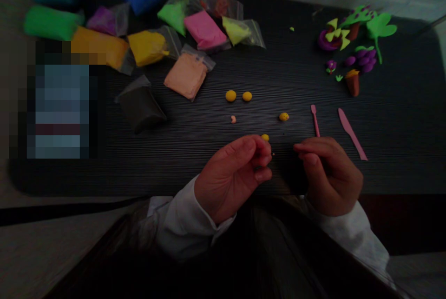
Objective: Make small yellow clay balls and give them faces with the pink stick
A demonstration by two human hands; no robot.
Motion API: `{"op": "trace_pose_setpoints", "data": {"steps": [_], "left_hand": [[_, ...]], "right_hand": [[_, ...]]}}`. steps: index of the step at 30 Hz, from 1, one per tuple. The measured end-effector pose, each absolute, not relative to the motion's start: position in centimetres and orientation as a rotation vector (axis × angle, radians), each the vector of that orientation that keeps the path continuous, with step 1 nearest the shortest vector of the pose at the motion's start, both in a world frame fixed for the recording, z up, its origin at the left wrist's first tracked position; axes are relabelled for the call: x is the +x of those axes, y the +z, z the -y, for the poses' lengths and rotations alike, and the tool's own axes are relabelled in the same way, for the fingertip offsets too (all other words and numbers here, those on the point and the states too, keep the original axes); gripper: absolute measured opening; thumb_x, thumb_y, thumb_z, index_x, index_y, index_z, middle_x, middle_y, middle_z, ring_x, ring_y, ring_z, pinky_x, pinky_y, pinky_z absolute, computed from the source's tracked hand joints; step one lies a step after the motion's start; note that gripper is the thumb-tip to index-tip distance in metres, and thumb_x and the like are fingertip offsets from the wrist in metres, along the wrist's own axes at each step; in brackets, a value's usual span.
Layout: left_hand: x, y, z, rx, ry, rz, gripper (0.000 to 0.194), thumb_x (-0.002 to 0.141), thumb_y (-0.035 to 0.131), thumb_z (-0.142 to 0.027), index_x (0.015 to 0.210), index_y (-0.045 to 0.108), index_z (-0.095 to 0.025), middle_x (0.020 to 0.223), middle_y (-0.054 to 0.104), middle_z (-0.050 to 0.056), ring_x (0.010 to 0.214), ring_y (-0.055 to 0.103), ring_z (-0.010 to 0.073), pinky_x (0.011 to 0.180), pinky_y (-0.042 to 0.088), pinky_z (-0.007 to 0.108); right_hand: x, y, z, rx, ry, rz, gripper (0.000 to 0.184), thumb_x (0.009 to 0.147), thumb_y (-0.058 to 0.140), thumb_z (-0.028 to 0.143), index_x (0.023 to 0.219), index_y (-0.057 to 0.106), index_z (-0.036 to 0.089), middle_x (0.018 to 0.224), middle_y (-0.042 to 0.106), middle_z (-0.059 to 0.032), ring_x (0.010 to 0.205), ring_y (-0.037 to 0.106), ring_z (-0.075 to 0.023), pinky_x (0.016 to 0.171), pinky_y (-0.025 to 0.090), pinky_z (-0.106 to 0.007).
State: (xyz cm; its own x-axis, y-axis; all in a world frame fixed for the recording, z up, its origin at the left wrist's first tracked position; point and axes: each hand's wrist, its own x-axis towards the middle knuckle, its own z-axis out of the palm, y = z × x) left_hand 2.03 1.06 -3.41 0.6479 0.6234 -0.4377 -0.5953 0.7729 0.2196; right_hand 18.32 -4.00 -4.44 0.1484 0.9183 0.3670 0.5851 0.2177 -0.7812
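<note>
yellow ball [265, 137] shows near the middle of the frame, at the fingertips of the left hand [232, 176]; whether that hand grips it or it lies on the bench [195, 136] just behind, i cannot tell. the left hand is half curled, palm turned up, perhaps to steady something small. the right hand [331, 176], lower right, has thumb and forefinger nearly together; i cannot see anything between them. a speckled ball [284, 116] lies beyond, between the two hands. the pink stick [315, 120] and pink knife [351, 133] lie right of centre, probably for easy reach. clay bags [186, 76] crowd the upper left, likely keeping bulk off the small pieces; purple grapes [367, 61], upper right, seem set apart from knocks.
</note>
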Motion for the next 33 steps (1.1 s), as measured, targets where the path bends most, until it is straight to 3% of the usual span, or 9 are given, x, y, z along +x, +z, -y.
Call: {"op": "trace_pose_setpoints", "data": {"steps": [9,33], "left_hand": [[2.07,-3.43,-1.12,0.068,0.698,-0.517,0.007,0.071,0.065,-0.02,0.072,0.062,-0.013,0.072,0.053,-0.001,0.064,0.048,0.0071,0.054,0.038,0.018],[2.07,-3.53,-1.19,0.053,0.708,-0.52,0.006,0.069,0.066,-0.015,0.073,0.063,-0.013,0.071,0.056,-0.002,0.064,0.048,0.0071,0.054,0.038,0.019]], "right_hand": [[18.35,-4.45,3.94,-1.482,0.425,1.562,0.018,0.078,0.052,0.016,0.092,0.063,0.023,0.079,0.063,-0.0024,0.078,0.058,-0.0176,0.071,0.048,-0.036],[18.32,-4.57,3.9,-1.477,0.431,1.538,0.019,0.078,0.053,0.014,0.091,0.064,0.022,0.08,0.063,-0.002,0.078,0.058,-0.0167,0.072,0.047,-0.035]]}}
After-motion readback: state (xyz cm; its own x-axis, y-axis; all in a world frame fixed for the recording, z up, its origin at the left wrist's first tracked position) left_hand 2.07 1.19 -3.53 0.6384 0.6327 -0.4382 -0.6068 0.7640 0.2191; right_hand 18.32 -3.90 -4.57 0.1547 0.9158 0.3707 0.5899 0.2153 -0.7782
